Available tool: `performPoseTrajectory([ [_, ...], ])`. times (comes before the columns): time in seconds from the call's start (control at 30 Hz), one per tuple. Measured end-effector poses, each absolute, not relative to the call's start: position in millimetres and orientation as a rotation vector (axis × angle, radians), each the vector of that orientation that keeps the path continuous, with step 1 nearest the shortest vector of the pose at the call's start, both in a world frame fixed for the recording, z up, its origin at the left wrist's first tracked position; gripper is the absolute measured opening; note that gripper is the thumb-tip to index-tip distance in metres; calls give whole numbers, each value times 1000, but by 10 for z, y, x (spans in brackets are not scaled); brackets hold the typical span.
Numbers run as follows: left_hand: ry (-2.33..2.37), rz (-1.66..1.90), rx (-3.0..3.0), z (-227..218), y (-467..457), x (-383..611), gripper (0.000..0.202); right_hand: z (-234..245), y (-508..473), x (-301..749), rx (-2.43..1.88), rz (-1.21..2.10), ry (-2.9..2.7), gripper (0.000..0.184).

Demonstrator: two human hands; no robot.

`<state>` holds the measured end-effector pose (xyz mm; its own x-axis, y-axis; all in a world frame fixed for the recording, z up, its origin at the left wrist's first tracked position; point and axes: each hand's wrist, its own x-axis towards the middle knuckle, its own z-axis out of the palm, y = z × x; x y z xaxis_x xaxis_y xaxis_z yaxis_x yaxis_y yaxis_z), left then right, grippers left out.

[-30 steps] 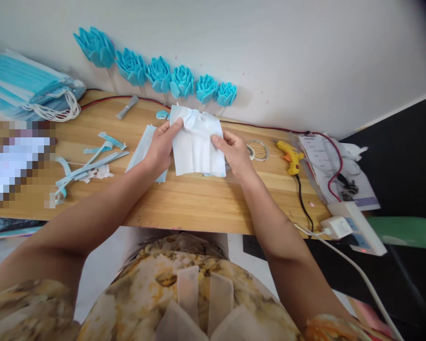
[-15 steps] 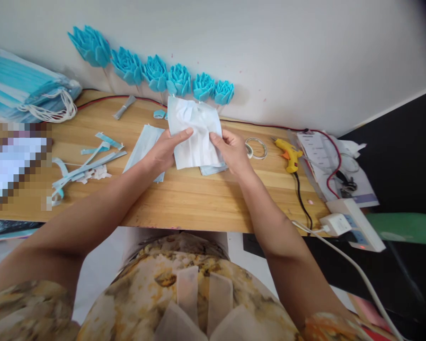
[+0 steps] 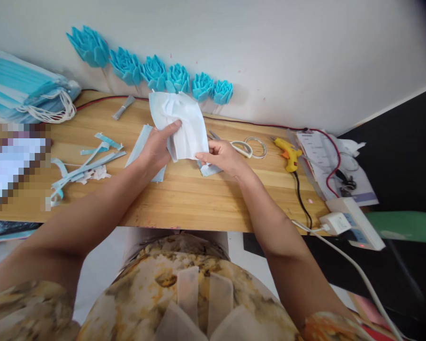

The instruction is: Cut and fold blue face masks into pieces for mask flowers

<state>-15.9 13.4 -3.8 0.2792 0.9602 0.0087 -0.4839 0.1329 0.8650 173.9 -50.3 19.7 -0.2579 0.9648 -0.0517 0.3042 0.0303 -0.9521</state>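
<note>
My left hand [image 3: 156, 148] grips a white face-mask sheet [image 3: 180, 121] by its lower left edge, thumb on top, and holds it tilted above the wooden table [image 3: 184, 194]. My right hand [image 3: 220, 156] pinches the sheet's lower corner with fingers closed. Under my right hand a pale blue mask piece [image 3: 206, 169] lies on the table. Another pale blue mask piece [image 3: 142, 150] lies under my left wrist. White-handled scissors [image 3: 234, 146] rest just right of my right hand.
Several blue folded flowers [image 3: 156, 73] line the wall. A stack of blue masks [image 3: 24, 92] sits far left, cut blue strips [image 3: 85, 163] left of my arm. A tape ring [image 3: 257, 147], a yellow glue gun [image 3: 287, 152], papers [image 3: 326, 161] and a power strip [image 3: 355, 221] lie right.
The white sheet has swung left and tilted. My right hand slid down from its right edge to the lower corner, uncovering the scissors. My left hand stayed on the left edge.
</note>
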Motion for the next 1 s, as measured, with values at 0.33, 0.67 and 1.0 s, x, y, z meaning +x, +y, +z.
performPoseTrajectory([
  [0.33, 681, 1137, 896, -65, 127, -151, 58, 172, -484, 1899, -1303, 1224, -1638, 75],
  [0.67, 699, 945, 1004, -31, -48, -105, 45, 210, -461, 1844, -1218, 1104, -1490, 64],
  [1.0, 736, 792, 1214, -93, -77, -129, 43, 185, -459, 1790, -1226, 950, -1348, 41],
])
